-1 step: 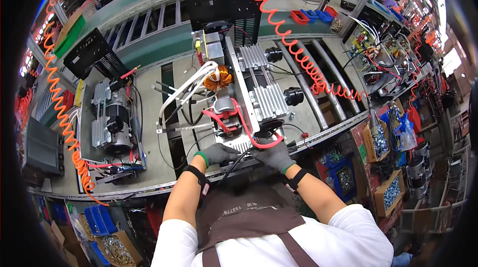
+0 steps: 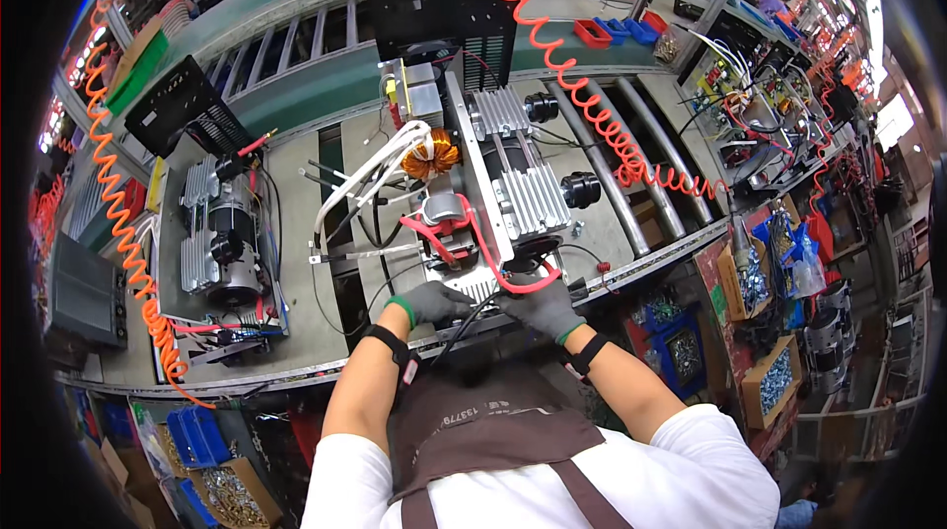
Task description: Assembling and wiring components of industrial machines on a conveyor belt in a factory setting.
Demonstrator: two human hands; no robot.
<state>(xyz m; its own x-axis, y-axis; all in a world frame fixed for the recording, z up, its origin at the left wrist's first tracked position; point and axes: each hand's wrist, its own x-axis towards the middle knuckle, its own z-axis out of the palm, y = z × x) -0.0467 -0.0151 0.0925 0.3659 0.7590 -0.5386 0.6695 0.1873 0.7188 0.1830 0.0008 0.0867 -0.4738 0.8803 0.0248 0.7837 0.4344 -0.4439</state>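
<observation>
In front of me on the line stands a partly built machine with a finned metal motor unit (image 2: pixel 531 198), a copper-wound coil (image 2: pixel 431 154) and a black upright panel (image 2: pixel 444 21). My left hand (image 2: pixel 434 304), in a grey glove, is closed at the left of its vented light-metal near end (image 2: pixel 475 282). At the right of that end is my right hand (image 2: pixel 545 310), gloved alike, its fingers curled. What the fingertips hold is hidden. Between the hands runs a black cable (image 2: pixel 466 329). A thick red cable (image 2: pixel 523 285) loops just above my right hand.
To the left sits a second motor assembly (image 2: pixel 225 233); another wired unit (image 2: pixel 760 119) is at the far right. Metal rollers (image 2: pixel 631 169) lie right of the machine. Coiled orange air hoses (image 2: pixel 582 85) hang over the line. Boxes of screws (image 2: pixel 774 381) stand below its edge.
</observation>
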